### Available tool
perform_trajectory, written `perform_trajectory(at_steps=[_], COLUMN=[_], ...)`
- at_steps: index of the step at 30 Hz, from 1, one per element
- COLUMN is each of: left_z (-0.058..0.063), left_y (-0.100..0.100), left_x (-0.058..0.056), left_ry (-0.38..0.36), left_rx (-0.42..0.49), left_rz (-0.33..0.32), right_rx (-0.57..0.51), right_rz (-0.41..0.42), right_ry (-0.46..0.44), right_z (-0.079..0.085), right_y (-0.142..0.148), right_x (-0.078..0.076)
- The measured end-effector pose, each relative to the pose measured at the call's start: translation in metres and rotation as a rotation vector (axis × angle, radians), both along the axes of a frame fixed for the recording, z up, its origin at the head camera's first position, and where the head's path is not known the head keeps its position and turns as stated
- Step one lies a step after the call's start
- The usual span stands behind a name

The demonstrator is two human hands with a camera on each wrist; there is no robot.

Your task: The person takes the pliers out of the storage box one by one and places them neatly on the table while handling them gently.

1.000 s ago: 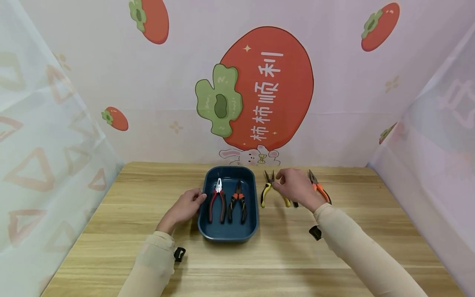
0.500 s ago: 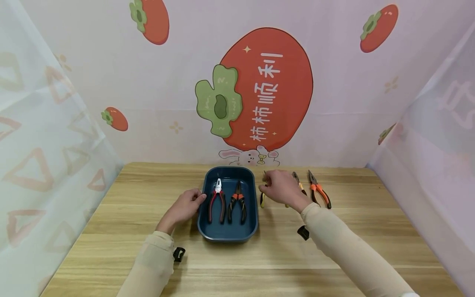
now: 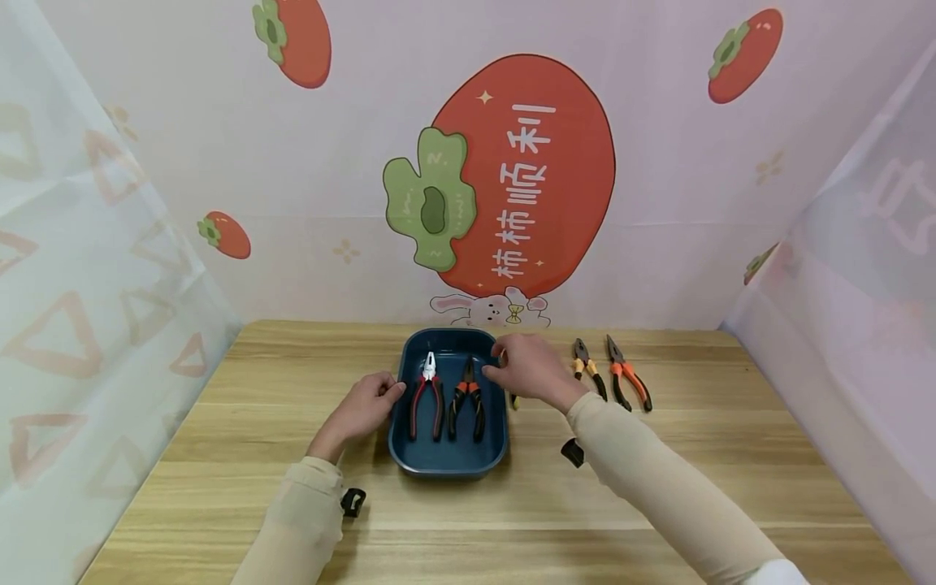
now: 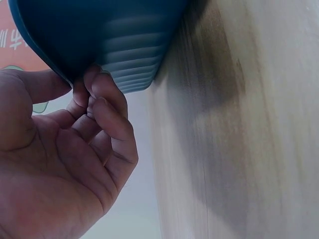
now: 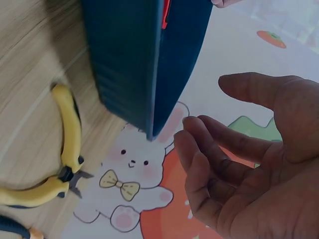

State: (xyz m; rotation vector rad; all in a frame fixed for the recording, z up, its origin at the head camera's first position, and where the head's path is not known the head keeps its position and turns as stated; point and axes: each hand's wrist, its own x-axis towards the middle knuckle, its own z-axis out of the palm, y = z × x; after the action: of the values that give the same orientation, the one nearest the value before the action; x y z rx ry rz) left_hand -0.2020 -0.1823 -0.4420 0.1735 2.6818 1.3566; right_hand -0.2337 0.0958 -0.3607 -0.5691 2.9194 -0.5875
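Note:
My left hand (image 3: 369, 402) pinches the left rim of a dark blue tray (image 3: 448, 470); the left wrist view shows thumb and fingertips meeting at its edge. Inside lie red-and-black combination pliers (image 3: 418, 406) and orange-and-black pliers (image 3: 478, 410), side by side. Over the tray's right rim hovers my right hand (image 3: 532, 370). In the right wrist view its thumb stands apart from loosely bent fingers, with nothing between them. Yellow-handled pliers (image 5: 71, 122) lie on the table just right of the tray, mostly hidden behind this hand in the head view.
Farther right on the wooden table (image 3: 453, 536) lie pliers with yellow-and-black handles (image 3: 595, 380) and orange-handled long-nose pliers (image 3: 630, 378). A printed cloth backdrop (image 3: 351, 162) rises behind the table, with cloth sides at left and right.
My right hand has moved left, from above the yellow-handled pliers to the tray's right rim, uncovering the two pliers farther right. My left hand stays on the left rim.

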Motion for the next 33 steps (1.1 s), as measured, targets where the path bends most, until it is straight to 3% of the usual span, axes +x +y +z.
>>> perform_trajectory(at_steps=[19, 33], left_z=[0.008, 0.019], left_y=[0.004, 0.013], left_x=[0.000, 0.001], left_ry=[0.029, 0.072], left_rx=[0.027, 0.024], left_rz=[-0.028, -0.045], right_rx=[0.040, 0.139], right_rz=[0.013, -0.051], right_ry=[-0.199, -0.306], right_z=[-0.009, -0.021], right_y=[-0.036, -0.048], right_x=[-0.018, -0.033])
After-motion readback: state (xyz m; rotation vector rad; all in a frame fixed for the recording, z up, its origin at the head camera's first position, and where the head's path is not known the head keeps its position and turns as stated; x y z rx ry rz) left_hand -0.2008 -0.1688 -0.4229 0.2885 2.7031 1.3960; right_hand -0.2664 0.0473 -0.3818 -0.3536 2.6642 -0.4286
